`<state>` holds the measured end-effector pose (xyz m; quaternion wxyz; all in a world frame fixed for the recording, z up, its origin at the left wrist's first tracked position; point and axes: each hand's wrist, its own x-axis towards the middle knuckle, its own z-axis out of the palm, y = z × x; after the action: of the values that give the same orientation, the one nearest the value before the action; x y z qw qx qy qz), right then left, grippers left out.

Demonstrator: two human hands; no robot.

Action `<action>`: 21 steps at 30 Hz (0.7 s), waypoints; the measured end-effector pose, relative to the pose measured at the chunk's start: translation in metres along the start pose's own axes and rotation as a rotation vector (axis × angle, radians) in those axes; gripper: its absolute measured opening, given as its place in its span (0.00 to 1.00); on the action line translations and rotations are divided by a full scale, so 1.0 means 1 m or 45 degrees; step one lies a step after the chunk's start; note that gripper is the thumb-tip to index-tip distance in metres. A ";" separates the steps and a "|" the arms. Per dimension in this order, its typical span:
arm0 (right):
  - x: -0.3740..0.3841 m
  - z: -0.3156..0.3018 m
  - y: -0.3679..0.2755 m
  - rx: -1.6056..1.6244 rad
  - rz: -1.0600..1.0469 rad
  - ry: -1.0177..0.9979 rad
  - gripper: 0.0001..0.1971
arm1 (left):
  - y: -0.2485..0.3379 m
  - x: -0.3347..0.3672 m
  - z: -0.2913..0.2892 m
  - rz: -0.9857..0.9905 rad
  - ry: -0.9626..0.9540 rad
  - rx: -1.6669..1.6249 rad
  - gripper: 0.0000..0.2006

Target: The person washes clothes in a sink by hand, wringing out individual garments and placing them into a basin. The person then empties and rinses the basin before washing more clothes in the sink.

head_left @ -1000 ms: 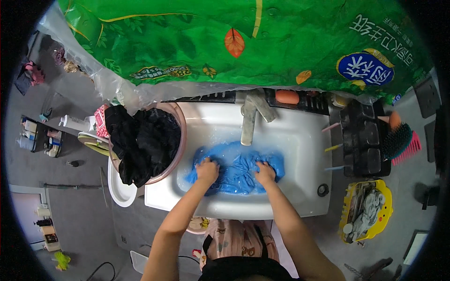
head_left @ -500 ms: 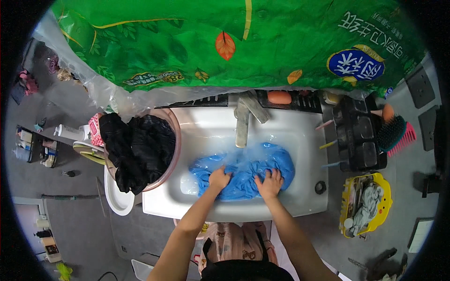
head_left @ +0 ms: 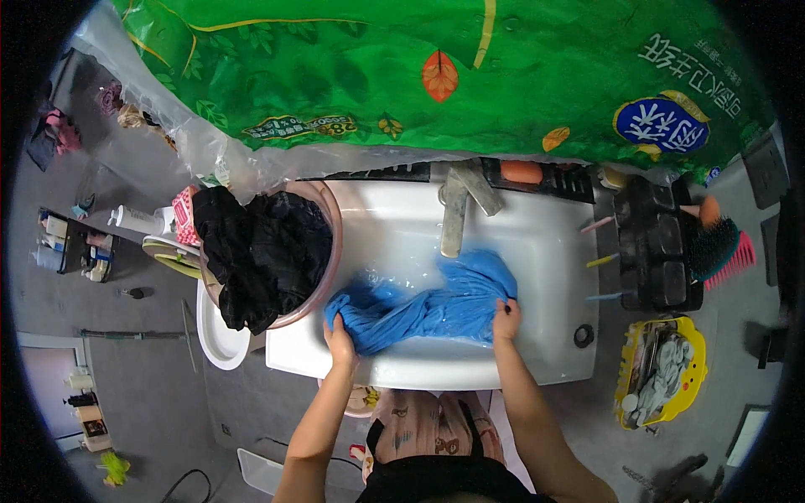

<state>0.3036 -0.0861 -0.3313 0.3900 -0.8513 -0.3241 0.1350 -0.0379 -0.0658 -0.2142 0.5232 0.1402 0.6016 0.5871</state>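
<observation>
A wet blue cloth (head_left: 423, 317), maybe a garment, stretches in a loose roll across the white sink (head_left: 549, 251). My left hand (head_left: 340, 342) grips its left end, thumb on top, near the basin's front left. At the other end my right hand (head_left: 506, 320) is closed on the cloth with the fingers curled in. Cloudy water lies around and behind the fabric. Just beyond its right part is the metal tap (head_left: 454, 220), its spout pointing toward me.
A pink basin (head_left: 329, 251) heaped with black clothes (head_left: 260, 251) overlaps the sink's left side. A large green plastic package (head_left: 335, 75) spans the back. To the right are a black toothbrush holder (head_left: 650, 243) and a yellow basket (head_left: 692, 369).
My hands have moved apart from pressing on the cloth to gripping its two ends. The bunched cloth is now pulled out into a longer roll. The view has shifted slightly.
</observation>
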 end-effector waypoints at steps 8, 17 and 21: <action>0.005 -0.033 -0.032 -0.358 -0.245 0.263 0.14 | 0.016 0.013 -0.013 0.181 -0.228 1.623 0.22; -0.004 0.022 -0.097 -0.808 -0.625 -0.543 0.28 | -0.085 0.000 0.100 1.123 -0.888 1.736 0.23; 0.020 -0.006 -0.055 -0.995 -0.500 -0.694 0.35 | -0.107 0.031 0.113 0.649 -1.277 2.154 0.21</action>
<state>0.2975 -0.0496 -0.2858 -0.0379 -0.7905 -0.5939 0.1448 0.0870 -0.0078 -0.2934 0.3037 0.8187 0.4831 -0.0637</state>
